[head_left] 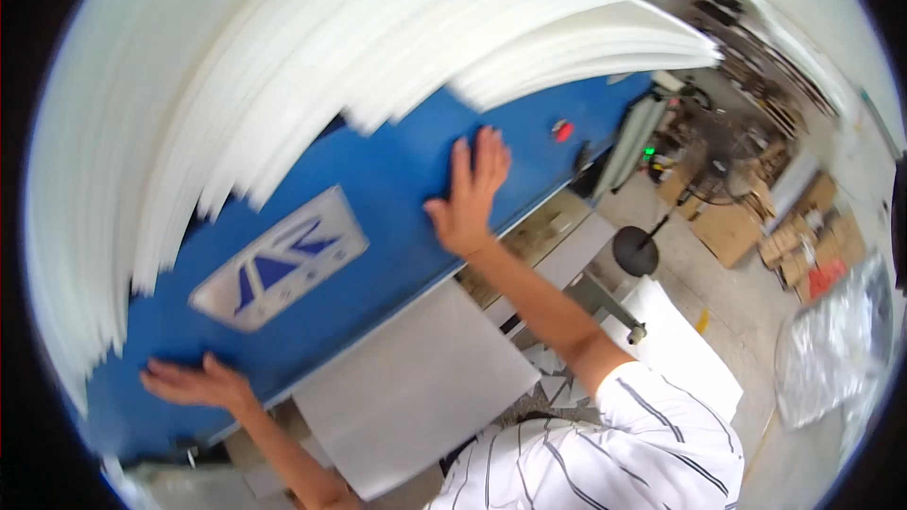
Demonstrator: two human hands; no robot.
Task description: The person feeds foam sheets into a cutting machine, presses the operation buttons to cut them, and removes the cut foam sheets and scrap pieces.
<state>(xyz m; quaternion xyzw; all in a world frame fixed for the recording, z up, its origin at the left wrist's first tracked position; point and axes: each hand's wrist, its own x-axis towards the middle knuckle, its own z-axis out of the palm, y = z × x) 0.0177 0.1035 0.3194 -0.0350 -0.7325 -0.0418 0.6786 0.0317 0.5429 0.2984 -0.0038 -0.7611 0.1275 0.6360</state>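
Note:
A blue machine panel slants across the view, bearing a silver logo plate with dark blue lettering. My left hand is at the panel's lower left, below the plate, with its fingers stretched out and thumb apart. Higher up and right of the plate, my right hand lies flat against the blue surface, fingers extended upward. Neither hand holds anything. Above them, thick layers of white sheets hang over the panel's upper edge, their ends uneven. My right fingertips are just below these sheets.
A white board or sheet lies below the panel, in front of my body. Near the panel's right end is a red button. To the right are a black floor fan, cardboard boxes and clear plastic wrap.

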